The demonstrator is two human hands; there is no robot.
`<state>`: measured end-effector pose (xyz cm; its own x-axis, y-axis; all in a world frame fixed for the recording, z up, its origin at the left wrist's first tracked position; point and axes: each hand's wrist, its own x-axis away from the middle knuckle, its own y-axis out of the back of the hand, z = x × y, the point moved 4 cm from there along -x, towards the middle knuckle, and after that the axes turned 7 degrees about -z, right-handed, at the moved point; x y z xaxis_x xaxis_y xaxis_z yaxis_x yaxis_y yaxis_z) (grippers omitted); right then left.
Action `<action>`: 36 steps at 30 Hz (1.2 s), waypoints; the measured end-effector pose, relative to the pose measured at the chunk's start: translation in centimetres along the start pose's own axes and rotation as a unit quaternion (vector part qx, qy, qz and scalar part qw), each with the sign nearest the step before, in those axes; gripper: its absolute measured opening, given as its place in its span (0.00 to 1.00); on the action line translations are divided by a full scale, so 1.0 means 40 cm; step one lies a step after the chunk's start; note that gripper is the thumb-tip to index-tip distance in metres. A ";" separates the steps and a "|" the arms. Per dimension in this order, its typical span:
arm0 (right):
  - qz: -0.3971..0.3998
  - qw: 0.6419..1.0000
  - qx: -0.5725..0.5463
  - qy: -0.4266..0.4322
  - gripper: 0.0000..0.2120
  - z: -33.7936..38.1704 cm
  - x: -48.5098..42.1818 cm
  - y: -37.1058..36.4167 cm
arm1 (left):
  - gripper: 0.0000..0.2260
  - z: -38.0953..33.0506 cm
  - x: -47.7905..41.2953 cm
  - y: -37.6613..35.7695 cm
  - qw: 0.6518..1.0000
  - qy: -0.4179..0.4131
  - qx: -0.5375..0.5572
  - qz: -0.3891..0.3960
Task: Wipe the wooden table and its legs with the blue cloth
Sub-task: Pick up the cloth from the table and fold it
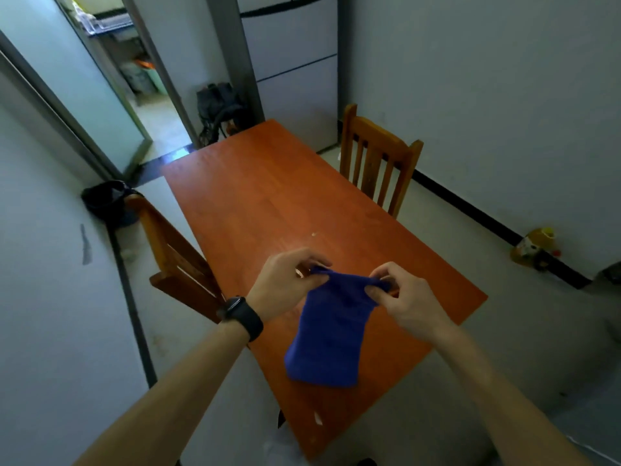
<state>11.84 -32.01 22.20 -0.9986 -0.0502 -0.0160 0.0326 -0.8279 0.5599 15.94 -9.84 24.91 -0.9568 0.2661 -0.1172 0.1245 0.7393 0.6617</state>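
a: where's the blue cloth (331,334) just now?
b: lower middle of the frame, over the near end of the wooden table (268,196). it's held by its top edge and droops in a loose fold. i can't tell if the bottom hem touches the wood.
a: which hand has it?
b: both. the left hand (285,284) pinches the top left corner between thumb and fingertips, and the right hand (403,301) pinches the top right corner the same way. only the stretch of cloth keeps the hands apart.
a: anything on the wrist?
b: a black watch (242,316) on the left one.
a: and the tabletop?
b: reddish-orange, running from the bottom centre up to mid-frame. there's a small pale speck (314,234) just above the hands and a pale scrap (317,419) near the bottom.
a: chairs?
b: the right chair (379,163) stands at the table's right side, the left chair (174,257) at its left side. a dark bin (107,203) sits by the wall at the left, and a yellow bottle (534,247) on the floor at the right.
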 end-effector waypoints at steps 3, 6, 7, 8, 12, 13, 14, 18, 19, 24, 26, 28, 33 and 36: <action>0.064 0.997 0.035 -0.005 0.17 0.003 0.012 -0.005 | 0.15 -0.018 0.013 0.012 1.000 0.010 0.017 0.018; 0.132 0.990 0.058 -0.004 0.22 0.016 0.009 -0.009 | 0.17 -0.049 0.015 0.034 0.999 -0.002 0.019 0.032; 0.136 0.988 0.068 0.006 0.20 0.023 0.005 -0.008 | 0.18 -0.061 0.014 0.044 0.999 -0.006 0.022 0.031; 0.127 0.989 0.075 0.018 0.18 0.031 0.001 -0.007 | 0.18 -0.071 0.011 0.055 0.999 -0.009 0.025 0.028; 0.037 0.997 0.021 0.069 0.21 0.079 -0.001 -0.007 | 0.16 -0.095 0.005 0.089 0.999 -0.017 0.028 0.007; 0.026 0.997 0.004 0.076 0.22 0.093 -0.001 -0.012 | 0.15 -0.101 0.004 0.095 0.999 -0.022 0.025 0.002; 0.016 0.996 -0.007 0.082 0.22 0.105 -0.002 -0.020 | 0.15 -0.107 0.003 0.098 0.999 -0.028 0.024 -0.003; -0.069 0.992 0.013 0.109 0.11 0.131 -0.011 -0.045 | 0.12 -0.119 0.000 0.100 0.999 -0.040 0.007 -0.030; -0.081 0.991 0.017 0.109 0.10 0.132 -0.012 -0.043 | 0.12 -0.117 -0.001 0.100 0.998 -0.042 -0.009 -0.035; -0.041 0.992 0.055 0.110 0.03 0.116 -0.018 -0.011 | 0.13 -0.082 0.012 0.104 0.992 -0.029 -0.123 -0.029; -0.016 0.993 0.058 0.103 0.04 0.111 -0.019 -0.001 | 0.13 -0.072 0.020 0.100 0.992 -0.022 -0.122 -0.026; -0.009 0.992 0.072 0.103 0.05 0.110 -0.021 0.000 | 0.14 -0.074 0.023 0.094 0.994 -0.022 -0.100 -0.028; -0.045 0.989 0.080 0.116 0.12 0.105 -0.017 0.003 | 0.14 -0.085 0.025 0.086 0.996 -0.027 -0.076 -0.026; -0.029 0.992 0.045 0.113 0.11 0.107 -0.020 0.029 | 0.12 -0.065 0.028 0.099 0.995 -0.023 -0.094 -0.022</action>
<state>12.48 -30.56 26.40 -0.9637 -0.1360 -0.2296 -0.0386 -0.7804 0.6241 14.67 -8.22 29.32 -0.9468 0.2668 -0.1799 0.0269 0.6228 0.7819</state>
